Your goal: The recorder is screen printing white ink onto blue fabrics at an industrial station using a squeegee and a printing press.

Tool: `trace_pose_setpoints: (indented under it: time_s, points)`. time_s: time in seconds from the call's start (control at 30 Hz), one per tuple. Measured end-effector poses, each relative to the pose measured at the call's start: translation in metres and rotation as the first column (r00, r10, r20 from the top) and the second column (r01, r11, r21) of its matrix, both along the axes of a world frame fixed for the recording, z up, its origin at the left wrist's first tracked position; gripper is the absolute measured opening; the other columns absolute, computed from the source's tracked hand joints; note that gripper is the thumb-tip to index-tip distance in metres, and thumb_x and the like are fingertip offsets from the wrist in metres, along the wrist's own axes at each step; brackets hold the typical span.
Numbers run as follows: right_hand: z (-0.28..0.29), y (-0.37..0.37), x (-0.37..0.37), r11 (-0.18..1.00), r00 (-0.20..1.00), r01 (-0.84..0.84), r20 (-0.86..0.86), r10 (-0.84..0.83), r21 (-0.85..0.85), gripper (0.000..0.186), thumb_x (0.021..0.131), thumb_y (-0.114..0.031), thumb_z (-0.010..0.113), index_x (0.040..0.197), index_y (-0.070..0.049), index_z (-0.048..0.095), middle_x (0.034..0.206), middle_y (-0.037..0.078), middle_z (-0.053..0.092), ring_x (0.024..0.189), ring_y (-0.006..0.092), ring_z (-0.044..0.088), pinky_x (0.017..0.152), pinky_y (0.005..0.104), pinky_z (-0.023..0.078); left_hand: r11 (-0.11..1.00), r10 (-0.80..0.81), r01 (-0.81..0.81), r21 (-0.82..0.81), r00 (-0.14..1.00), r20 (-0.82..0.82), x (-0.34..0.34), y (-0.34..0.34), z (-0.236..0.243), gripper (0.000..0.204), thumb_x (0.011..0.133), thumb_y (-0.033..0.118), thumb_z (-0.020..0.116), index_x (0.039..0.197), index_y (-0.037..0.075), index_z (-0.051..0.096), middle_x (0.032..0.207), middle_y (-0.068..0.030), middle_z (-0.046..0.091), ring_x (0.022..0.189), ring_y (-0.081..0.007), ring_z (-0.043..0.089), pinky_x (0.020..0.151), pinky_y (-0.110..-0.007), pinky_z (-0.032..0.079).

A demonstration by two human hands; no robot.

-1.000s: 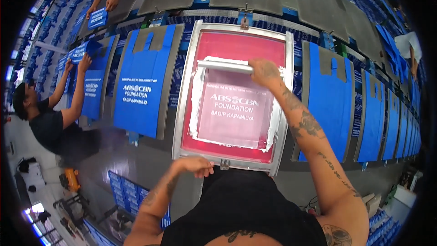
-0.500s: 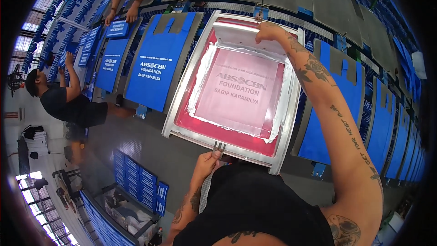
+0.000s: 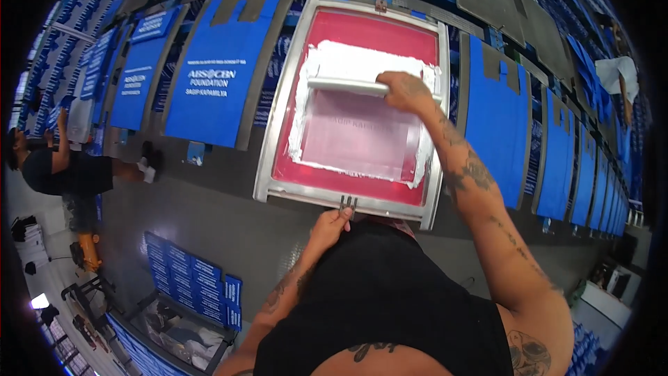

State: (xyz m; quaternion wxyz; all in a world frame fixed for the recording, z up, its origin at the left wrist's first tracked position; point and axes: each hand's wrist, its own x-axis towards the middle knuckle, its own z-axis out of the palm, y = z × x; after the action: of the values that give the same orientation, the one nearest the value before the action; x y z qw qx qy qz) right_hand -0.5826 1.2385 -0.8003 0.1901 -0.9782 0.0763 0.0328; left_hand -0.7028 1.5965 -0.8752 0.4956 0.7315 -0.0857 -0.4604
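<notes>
A silver-edged screen-printing frame (image 3: 278, 132) with a pink-red mesh lies before me over a printing board. My right hand (image 3: 409, 92) is closed around the right part of a long squeegee (image 3: 341, 85), which lies across the mesh. White ink (image 3: 348, 56) covers the area behind the squeegee and rings the pale printing window (image 3: 355, 141). At the frame's near edge, my left hand (image 3: 330, 228) pinches a small metal prong clip (image 3: 348, 205). The squeegee and its ink hide part of the lettering beneath the mesh.
To the left, a board bears a printed blue bag (image 3: 212, 73); several plain blue bags (image 3: 492, 118) lie on boards to the right. A co-worker (image 3: 62, 167) stands at far left. Stacked printed blue pieces (image 3: 191, 275) lie near a cart (image 3: 181, 327) at lower left.
My right hand has pulled the squeegee from the frame's far end toward me, white ink now covering the upper lettering. My left hand stays at the clip. The view has shifted.
</notes>
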Motion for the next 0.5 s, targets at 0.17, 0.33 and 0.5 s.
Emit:
trace_pose_setpoints:
  time_s: [0.17, 0.33, 0.5]
  points:
    - [0.016, 0.134, -0.122, 0.998, 0.997, -0.018, 0.080, 0.023, -0.054, 0.027, 0.067, -0.006, 0.060, 0.093, -0.009, 0.061, 0.085, 0.008, 0.060, 0.081, 0.0277, 0.059, 0.069, 0.0435, 0.047, 0.983, -0.184, 0.184, 0.004, 0.982, 0.035, 0.017, 0.002, 0.012, 0.060, 0.095, 0.053, 0.047, 0.061, 0.005, 0.060, 0.050, -0.0029, 0.044, 0.053, -0.0152, 0.047, 0.055, -0.033, 0.039]
    - [0.037, 0.165, -0.156, 0.998, 0.997, 0.067, 0.052, -0.065, -0.020, 0.039, 0.063, -0.005, 0.065, 0.101, -0.010, 0.061, 0.088, 0.007, 0.060, 0.082, 0.0263, 0.058, 0.071, 0.0382, 0.045, 0.889, -0.428, 0.415, 0.193, 0.903, 0.030, 0.038, -0.002, 0.029, 0.062, 0.094, 0.055, 0.046, 0.064, 0.004, 0.064, 0.054, -0.0115, 0.054, 0.058, -0.0253, 0.057, 0.062, -0.040, 0.045]
    - [0.069, 0.080, -0.130, 0.778, 0.836, 0.544, -0.279, -0.472, 0.315, 0.037, 0.079, -0.020, 0.065, 0.110, 0.000, 0.063, 0.096, 0.023, 0.067, 0.087, 0.0324, 0.067, 0.079, 0.0416, 0.052, 0.930, -0.298, 0.151, 0.335, 0.844, 0.445, 0.114, 0.010, 0.085, 0.055, 0.094, 0.052, 0.046, 0.086, 0.002, 0.067, 0.077, -0.0182, 0.065, 0.078, -0.0349, 0.065, 0.076, -0.043, 0.049]
